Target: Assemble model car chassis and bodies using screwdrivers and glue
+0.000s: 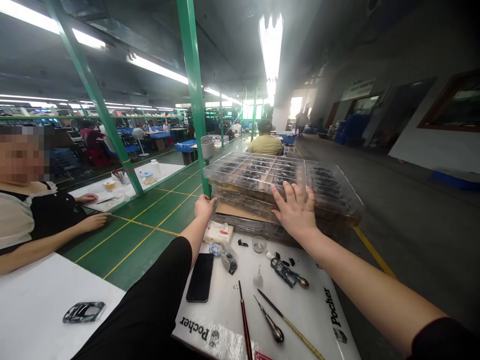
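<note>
A stack of clear plastic trays [330,187] holding dark parts stands at the far end of the white work mat [232,315]. My right hand [296,210] lies flat on the top tray with its fingers spread. My left hand [204,206] presses against the stack's left end; its fingers are curled at the tray edge. A sheet of brown cardboard [236,210] shows between the trays.
On the mat lie a black phone [200,276], a small clear cup [259,243], a red-handled brush [245,320], tweezers [272,322] and small dark parts [285,272]. A person [33,220] sits at the left with arms on the green table. A dark car shell [83,311] lies on white paper.
</note>
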`<action>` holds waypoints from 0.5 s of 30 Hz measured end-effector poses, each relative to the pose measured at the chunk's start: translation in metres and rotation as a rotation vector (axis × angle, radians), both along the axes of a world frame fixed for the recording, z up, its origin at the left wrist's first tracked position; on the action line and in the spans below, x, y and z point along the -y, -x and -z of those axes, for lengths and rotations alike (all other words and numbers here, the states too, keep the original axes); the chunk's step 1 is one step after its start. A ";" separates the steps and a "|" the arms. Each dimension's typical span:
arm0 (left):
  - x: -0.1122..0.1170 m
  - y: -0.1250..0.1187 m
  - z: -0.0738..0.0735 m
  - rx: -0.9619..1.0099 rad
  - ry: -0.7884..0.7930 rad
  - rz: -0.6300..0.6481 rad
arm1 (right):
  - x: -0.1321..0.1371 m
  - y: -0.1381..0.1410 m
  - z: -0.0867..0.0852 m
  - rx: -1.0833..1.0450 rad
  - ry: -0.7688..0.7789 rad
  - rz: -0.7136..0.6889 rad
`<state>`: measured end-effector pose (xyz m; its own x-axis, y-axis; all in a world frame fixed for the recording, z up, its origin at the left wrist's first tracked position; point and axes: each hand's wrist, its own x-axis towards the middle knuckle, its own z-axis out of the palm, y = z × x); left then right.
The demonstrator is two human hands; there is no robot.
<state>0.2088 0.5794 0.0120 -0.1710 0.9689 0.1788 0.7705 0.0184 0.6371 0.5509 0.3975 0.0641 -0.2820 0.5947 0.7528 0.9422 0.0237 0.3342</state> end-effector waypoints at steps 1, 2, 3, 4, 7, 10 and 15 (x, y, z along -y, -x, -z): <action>0.001 -0.003 -0.001 -0.027 0.009 -0.012 | -0.001 0.002 0.000 -0.006 -0.003 0.006; 0.004 -0.005 -0.003 -0.058 0.018 -0.011 | -0.001 0.004 0.000 -0.011 -0.003 0.010; 0.006 -0.005 -0.004 -0.092 0.030 0.001 | -0.002 0.005 -0.001 -0.015 -0.001 0.012; 0.008 -0.003 -0.007 -0.128 0.046 0.026 | -0.002 0.006 -0.001 -0.018 0.005 0.012; 0.008 0.010 -0.018 -0.241 0.124 0.149 | -0.001 0.007 -0.001 -0.030 0.021 0.006; -0.002 0.021 -0.034 -0.348 0.227 0.282 | -0.001 0.009 0.001 -0.054 0.022 0.008; -0.021 0.007 -0.052 -0.424 0.338 0.446 | -0.002 0.011 0.002 -0.075 0.010 0.014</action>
<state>0.2018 0.6005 0.0641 0.2733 0.9446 -0.1815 0.9314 -0.2127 0.2954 0.5394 0.3992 0.0625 -0.2168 0.6060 0.7653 0.9648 0.0133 0.2628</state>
